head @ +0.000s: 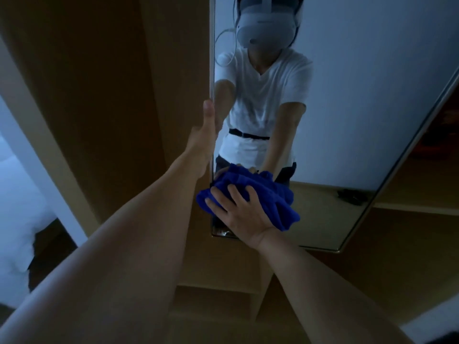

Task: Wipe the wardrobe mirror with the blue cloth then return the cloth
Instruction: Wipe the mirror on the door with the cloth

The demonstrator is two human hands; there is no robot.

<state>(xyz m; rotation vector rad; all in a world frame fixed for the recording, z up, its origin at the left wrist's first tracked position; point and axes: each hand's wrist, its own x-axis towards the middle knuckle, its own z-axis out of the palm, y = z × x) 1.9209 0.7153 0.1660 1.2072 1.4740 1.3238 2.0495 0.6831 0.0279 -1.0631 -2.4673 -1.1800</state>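
Observation:
The wardrobe mirror (pixel 360 108) fills the upper right, framed in thin metal. A bunched blue cloth (pixel 268 194) lies against the glass near its lower left corner. My right hand (pixel 238 209) presses on the cloth with fingers spread and slightly bent into the fabric. My left hand (pixel 208 122) reaches to the mirror's left edge, thumb on the front; its fingers are hidden behind the edge, so it seems to hold the door. The glass reflects a person in a white shirt wearing a headset.
Brown wardrobe panels (pixel 111 95) stand left of the mirror. A white bed (pixel 17 194) shows at the far left. Wooden shelves (pixel 218 301) sit below the mirror. A dark object (pixel 350 194) lies on the reflected floor.

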